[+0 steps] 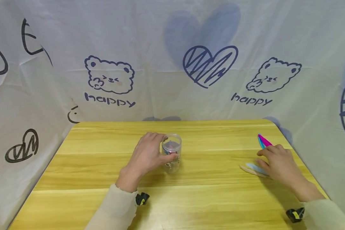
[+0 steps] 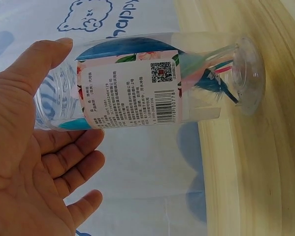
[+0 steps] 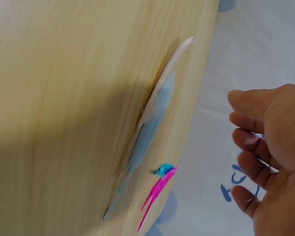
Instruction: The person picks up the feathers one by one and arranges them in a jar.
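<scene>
My left hand [image 1: 146, 151] holds a clear plastic jar [image 2: 206, 59] upright on the table, thumb and fingers around its upper part. A printed label with a barcode [image 2: 165, 105] covers part of its side. Through the clear wall, feathers show inside, a dark blue one [image 2: 209, 81] among them. Over at the right, my right hand [image 1: 279, 164] hovers with loosely bent fingers and nothing in them. Close to it on the table lie a magenta feather [image 1: 265, 140], a bright blue feather [image 1: 260, 143], a light blue feather [image 3: 154, 120] and a pale pink feather [image 3: 159, 91].
The wood-grain table [image 1: 212, 198] has rounded far corners. White cloth [image 1: 155, 38] printed with bears and hearts hangs behind it and at both sides. Each wrist carries a small black strap mount, one on the left [image 1: 142, 198] and one on the right [image 1: 295, 215].
</scene>
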Tool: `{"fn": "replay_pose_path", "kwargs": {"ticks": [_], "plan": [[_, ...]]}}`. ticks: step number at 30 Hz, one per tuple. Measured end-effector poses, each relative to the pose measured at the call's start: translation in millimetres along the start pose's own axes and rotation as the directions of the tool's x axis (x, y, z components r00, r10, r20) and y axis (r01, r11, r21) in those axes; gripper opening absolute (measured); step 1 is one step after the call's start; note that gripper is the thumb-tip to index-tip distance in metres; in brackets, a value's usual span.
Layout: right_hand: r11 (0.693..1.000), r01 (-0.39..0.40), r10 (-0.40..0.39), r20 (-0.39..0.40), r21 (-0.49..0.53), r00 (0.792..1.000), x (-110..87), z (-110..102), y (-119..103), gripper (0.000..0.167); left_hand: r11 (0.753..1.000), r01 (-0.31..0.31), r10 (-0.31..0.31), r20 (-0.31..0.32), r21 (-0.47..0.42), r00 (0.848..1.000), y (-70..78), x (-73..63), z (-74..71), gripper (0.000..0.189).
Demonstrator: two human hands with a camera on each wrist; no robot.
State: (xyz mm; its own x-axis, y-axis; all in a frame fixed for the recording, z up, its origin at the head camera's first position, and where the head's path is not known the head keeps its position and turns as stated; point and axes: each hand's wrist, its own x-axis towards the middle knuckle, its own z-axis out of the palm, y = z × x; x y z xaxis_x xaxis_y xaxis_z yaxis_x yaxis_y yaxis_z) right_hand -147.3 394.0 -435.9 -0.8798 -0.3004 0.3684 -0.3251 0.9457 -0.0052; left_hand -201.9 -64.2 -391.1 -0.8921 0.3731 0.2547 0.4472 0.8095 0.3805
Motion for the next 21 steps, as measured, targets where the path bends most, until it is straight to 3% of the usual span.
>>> {"fn": "replay_pose_path", "kwargs": {"ticks": [5, 11, 15, 21], "plan": [[0.997, -0.078, 0.081, 0.134, -0.026, 0.988, -7.3, -2.9, 5.1, 0.022, 1.0, 0.003, -0.003, 0.001, -0.006, 1.0, 0.3, 0.1, 0.2, 0.076], [0.994, -0.084, 0.098, 0.208, -0.075, 0.973, -18.1, -3.8, 11.7, 0.011, 1.0, 0.004, -0.004, 0.002, -0.008, 1.0, 0.0, 0.2, 0.5, 0.076], [0.989, -0.102, 0.129, 0.281, -0.108, 0.951, -22.9, -4.4, 17.2, 0.008, 1.0, 0.006, -0.006, 0.002, -0.005, 1.0, -0.6, 0.4, 1.0, 0.076], [0.983, -0.123, 0.163, 0.355, -0.134, 0.92, -26.0, -3.4, 24.8, 0.015, 1.0, -0.001, 0.001, -0.004, -0.009, 1.0, -1.8, -0.1, 1.6, 0.075]]}}
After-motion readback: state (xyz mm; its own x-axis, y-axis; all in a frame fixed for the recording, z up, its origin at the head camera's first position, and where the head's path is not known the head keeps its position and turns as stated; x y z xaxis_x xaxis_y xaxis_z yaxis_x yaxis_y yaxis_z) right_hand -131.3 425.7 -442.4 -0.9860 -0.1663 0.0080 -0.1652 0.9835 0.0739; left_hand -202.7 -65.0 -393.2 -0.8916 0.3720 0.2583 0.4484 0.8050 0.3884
